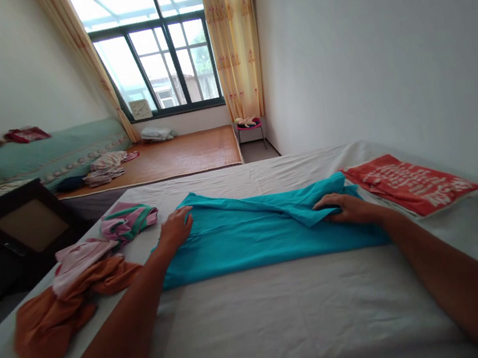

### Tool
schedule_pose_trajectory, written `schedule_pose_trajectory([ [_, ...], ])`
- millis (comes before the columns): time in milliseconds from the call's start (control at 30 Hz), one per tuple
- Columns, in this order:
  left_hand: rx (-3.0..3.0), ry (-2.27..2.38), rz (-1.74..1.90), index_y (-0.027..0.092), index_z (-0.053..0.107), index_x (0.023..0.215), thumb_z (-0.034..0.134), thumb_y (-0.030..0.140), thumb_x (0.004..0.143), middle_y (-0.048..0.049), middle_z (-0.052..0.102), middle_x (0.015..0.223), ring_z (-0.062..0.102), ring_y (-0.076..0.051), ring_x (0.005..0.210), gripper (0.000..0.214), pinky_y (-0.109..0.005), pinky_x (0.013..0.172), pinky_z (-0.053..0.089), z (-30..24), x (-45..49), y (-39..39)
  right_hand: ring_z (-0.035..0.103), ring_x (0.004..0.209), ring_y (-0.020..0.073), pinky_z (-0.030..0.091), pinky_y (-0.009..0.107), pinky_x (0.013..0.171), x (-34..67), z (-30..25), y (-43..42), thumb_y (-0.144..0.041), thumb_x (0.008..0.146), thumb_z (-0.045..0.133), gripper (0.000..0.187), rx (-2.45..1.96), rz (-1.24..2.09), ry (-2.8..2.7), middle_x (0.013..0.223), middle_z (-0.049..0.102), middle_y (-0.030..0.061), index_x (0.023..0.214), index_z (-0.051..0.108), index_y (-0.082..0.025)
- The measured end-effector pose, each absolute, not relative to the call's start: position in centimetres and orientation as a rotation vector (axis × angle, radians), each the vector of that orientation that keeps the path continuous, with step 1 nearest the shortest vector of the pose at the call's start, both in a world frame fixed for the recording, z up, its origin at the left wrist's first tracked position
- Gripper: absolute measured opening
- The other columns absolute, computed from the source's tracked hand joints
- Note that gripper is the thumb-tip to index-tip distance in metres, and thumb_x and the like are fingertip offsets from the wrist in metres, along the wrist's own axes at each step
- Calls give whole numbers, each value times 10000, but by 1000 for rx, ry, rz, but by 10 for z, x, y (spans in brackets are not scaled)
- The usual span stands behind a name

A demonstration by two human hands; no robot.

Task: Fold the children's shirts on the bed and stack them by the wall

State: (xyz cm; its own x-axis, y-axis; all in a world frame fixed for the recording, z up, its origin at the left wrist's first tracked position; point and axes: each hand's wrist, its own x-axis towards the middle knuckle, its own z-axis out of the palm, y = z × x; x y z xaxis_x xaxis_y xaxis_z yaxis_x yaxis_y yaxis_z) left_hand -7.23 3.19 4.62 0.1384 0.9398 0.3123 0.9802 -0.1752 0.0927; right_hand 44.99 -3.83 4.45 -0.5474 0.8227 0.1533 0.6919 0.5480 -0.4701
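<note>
A turquoise garment [250, 245] lies spread and partly folded across the bed in front of me, with a loose flap running slantwise over its upper layer. On its left end rests my left hand [177, 228], fingers a little bent and apart against the fabric. My right hand [346, 208] is closed on the flap at the right side, the cloth between thumb and fingers. Whether the garment is a shirt or something else cannot be made out.
Beside the garment on the right lies a folded red cloth with white print [410, 182]. Crumpled clothes in orange-brown [55, 316], pale pink [84, 259] and striped pink-green [128, 220] lie left on the white sheet [283, 325]. A dark cabinet [52, 209] stands left; another bed [188, 151] is beyond.
</note>
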Motion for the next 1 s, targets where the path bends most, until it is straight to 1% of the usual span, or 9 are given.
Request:
schedule_pose_trajectory([
  [133, -2405, -1802, -113, 222, 504, 1356, 311, 316, 944, -57, 472, 1443, 419, -225, 1317, 464, -394, 1064, 352, 70, -61, 67, 525, 1182, 272, 368, 420, 1061, 461, 48, -41, -425, 815, 609, 463, -1207, 692, -2417, 1262, 592, 80, 1240, 622, -240],
  [233, -2468, -1723, 74, 264, 502, 1363, 337, 225, 923, -37, 430, 1479, 381, -222, 1346, 472, -403, 1082, 312, 77, -59, 95, 508, 1206, 275, 345, 434, 1079, 465, 46, -43, -401, 824, 596, 453, -1187, 719, -2408, 1281, 583, 81, 1245, 618, -237],
  [367, -2474, -1681, 187, 328, 537, 1326, 362, 105, 874, 1, 461, 1457, 375, -217, 1347, 533, -406, 1081, 284, 70, -56, 126, 502, 1211, 262, 345, 431, 1079, 466, 42, -41, -356, 836, 584, 433, -1155, 706, -2398, 1283, 579, 81, 1249, 614, -230],
  [433, -2481, -1654, 214, 342, 554, 1302, 372, 104, 873, 7, 493, 1432, 377, -218, 1343, 524, -404, 1075, 274, 63, -54, 139, 502, 1211, 258, 343, 434, 1080, 467, 40, -40, -340, 837, 583, 428, -1142, 707, -2387, 1280, 581, 78, 1251, 612, -232],
  [533, -2482, -1564, 240, 308, 597, 1248, 374, 143, 893, -34, 567, 1356, 433, -226, 1290, 451, -394, 1048, 284, 55, -52, 154, 504, 1206, 252, 345, 434, 1078, 468, 39, -38, -318, 838, 584, 416, -1128, 706, -2376, 1268, 587, 74, 1244, 616, -236],
  [700, -2422, -1495, 203, 248, 694, 1017, 413, 173, 872, -100, 674, 1116, 541, -248, 1127, 325, -424, 1014, 299, 57, -53, 158, 522, 1181, 235, 364, 415, 1064, 466, 39, -38, -285, 840, 585, 397, -1097, 689, -2357, 1242, 595, 71, 1232, 623, -235],
  [800, -2396, -1473, 107, 224, 699, 910, 451, 126, 805, -115, 664, 1116, 522, -266, 1156, 286, -481, 1050, 240, 69, -55, 146, 565, 1110, 226, 412, 395, 1018, 463, 36, -38, -286, 838, 588, 339, -1095, 655, -2288, 1184, 613, 72, 1164, 665, -235],
  [900, -2306, -1422, -100, 186, 672, 923, 504, 101, 726, -136, 640, 1169, 484, -282, 1217, 272, -497, 1085, 176, 88, -61, 126, 607, 990, 220, 460, 392, 941, 464, 34, -36, -272, 825, 581, 274, -1138, 514, -2097, 1039, 652, 61, 1066, 706, -236],
  [1000, -2135, -1398, -271, 180, 646, 999, 521, 181, 764, -134, 658, 1096, 513, -292, 1167, 266, -504, 1100, 161, 106, -77, 95, 617, 929, 227, 480, 405, 893, 470, 39, -35, -269, 780, 607, 248, -1167, 378, -1875, 950, 672, 48, 997, 721, -234],
])
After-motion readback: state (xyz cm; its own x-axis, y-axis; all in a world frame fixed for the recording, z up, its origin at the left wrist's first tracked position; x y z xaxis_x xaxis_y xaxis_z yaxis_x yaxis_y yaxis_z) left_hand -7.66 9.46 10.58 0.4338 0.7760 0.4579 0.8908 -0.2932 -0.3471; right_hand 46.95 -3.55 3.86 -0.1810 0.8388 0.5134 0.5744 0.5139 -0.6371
